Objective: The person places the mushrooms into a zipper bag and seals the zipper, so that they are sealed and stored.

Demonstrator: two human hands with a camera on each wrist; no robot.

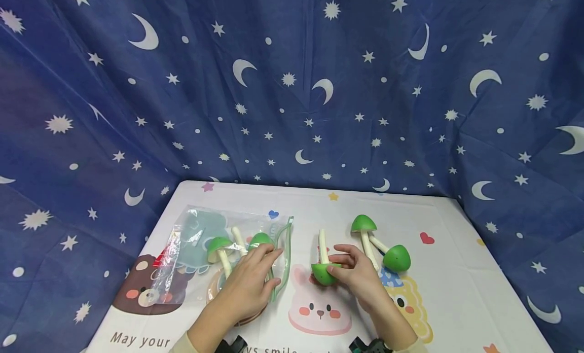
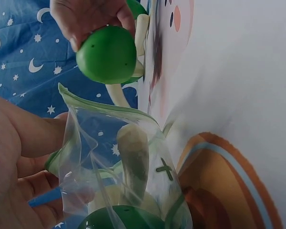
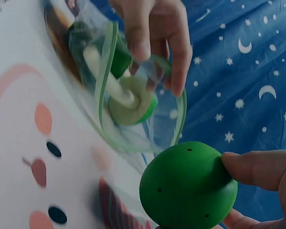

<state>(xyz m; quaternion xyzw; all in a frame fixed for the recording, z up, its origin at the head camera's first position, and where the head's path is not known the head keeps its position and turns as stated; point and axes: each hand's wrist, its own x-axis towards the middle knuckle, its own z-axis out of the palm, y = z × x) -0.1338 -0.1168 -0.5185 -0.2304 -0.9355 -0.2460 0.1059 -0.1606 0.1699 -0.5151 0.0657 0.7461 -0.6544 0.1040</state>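
My right hand (image 1: 358, 274) pinches a toy mushroom (image 1: 325, 276) by its green cap, and the pale stem points away from me. Left of it lies a clear zip bag (image 1: 289, 251) with a green-edged mouth, held open toward the right by my left hand (image 1: 248, 277). Two toy mushrooms, one nearer (image 1: 219, 245) and one by the mouth (image 1: 261, 238), show through the plastic. In the right wrist view the held cap (image 3: 188, 186) is in front of the bag's mouth (image 3: 105, 81). The left wrist view shows my left fingers (image 2: 43, 138) gripping the bag's rim.
Two more toy mushrooms, one upright-looking cap (image 1: 363, 223) and one tipped right (image 1: 397, 258), lie crossed right of my right hand. A white cartoon-printed cloth (image 1: 465, 292) covers the table. A blue star-and-moon curtain (image 1: 342, 119) hangs behind it.
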